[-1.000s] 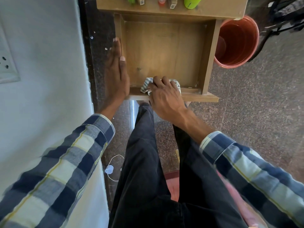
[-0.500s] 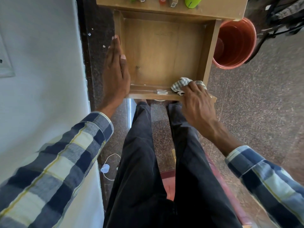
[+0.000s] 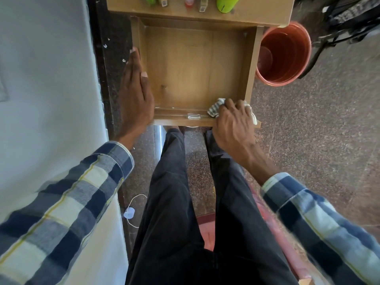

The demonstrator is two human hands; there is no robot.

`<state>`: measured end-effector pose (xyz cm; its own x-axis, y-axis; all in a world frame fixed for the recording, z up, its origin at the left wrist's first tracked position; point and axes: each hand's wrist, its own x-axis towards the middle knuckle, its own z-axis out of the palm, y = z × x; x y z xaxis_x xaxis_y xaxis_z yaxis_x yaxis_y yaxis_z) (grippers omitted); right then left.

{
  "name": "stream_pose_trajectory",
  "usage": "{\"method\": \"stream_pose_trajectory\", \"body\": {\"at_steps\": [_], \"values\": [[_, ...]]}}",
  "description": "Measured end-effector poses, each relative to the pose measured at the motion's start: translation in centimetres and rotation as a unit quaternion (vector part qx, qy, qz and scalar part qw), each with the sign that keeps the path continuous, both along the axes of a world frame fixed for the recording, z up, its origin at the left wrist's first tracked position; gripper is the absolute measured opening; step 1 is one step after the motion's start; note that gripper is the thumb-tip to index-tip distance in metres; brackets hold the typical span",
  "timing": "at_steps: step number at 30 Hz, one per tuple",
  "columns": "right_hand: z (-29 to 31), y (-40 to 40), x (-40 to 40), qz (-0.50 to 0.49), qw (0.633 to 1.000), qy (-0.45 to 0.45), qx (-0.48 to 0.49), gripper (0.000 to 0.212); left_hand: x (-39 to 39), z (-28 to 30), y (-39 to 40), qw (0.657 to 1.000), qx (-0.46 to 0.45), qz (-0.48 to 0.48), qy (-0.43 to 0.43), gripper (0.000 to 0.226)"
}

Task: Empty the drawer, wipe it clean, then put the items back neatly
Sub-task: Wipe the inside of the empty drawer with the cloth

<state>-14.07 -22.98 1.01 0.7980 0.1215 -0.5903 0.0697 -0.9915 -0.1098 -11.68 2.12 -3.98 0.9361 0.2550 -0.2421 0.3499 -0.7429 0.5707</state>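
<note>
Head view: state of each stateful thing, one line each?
drawer: pulled open, nothing inside but the cloth
cloth: bunched, pressed into the drawer's front right corner
right hand: gripping the cloth
left hand: flat along the drawer's left wall
bucket: upright, looks empty
items on desk top: out of the drawer

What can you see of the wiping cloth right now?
The cloth is a small rag with a grey-and-white check, looking like thin woven cotton. It is bunched up, mostly hidden under the right hand, which presses it down with curled fingers. One crumpled end shows to the left of the fingers, a paler edge to their right. It sits at the drawer's near right corner, against the front panel and partly over its top edge.
</note>
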Motion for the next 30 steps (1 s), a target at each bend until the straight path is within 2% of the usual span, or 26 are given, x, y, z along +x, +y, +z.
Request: {"method": "stream_pose_trajectory", "body": {"at_steps": [2,6,10,13,16,19,24,27,30], "values": [[-0.5,2.6,0.0,-0.005,1.0,0.012,0.026,0.031,0.0,0.0,0.0,1.0,0.001,0.001,-0.002,0.055],[-0.6,3.5,0.0,-0.004,0.998,0.02,0.059,0.029,0.1,-0.3,0.0,1.0,-0.003,-0.004,-0.006,0.054],[0.2,-0.9,0.8,0.01,0.999,0.044,-0.01,0.036,0.0,-0.3,0.0,1.0,-0.006,-0.006,-0.012,0.054],[0.1,0.3,1.4,0.024,0.997,0.06,-0.037,0.031,-0.1,-0.4,0.0,1.0,0.001,0.001,-0.009,0.054],[-0.4,4.2,0.7,0.008,0.999,0.049,0.02,0.029,0.0,-0.5,0.0,1.0,0.005,0.002,-0.011,0.054],[-0.7,3.6,-0.3,-0.005,0.998,0.029,0.062,0.031,-0.2,-0.5,0.1,1.0,0.006,0.003,-0.007,0.054],[-0.6,-2.3,-1.9,-0.027,0.999,-0.021,0.039,0.037,-0.1,-0.4,0.0,1.0,-0.001,0.001,-0.008,0.055],[-0.6,-1.1,-2.8,-0.044,0.998,-0.038,0.039,0.039,-0.2,-0.5,0.2,1.0,-0.001,-0.002,-0.007,0.056],[-1.0,2.0,-3.1,-0.03,0.996,-0.032,0.082,0.039,0.0,-0.5,0.1,1.0,-0.002,-0.005,-0.011,0.056]]}}
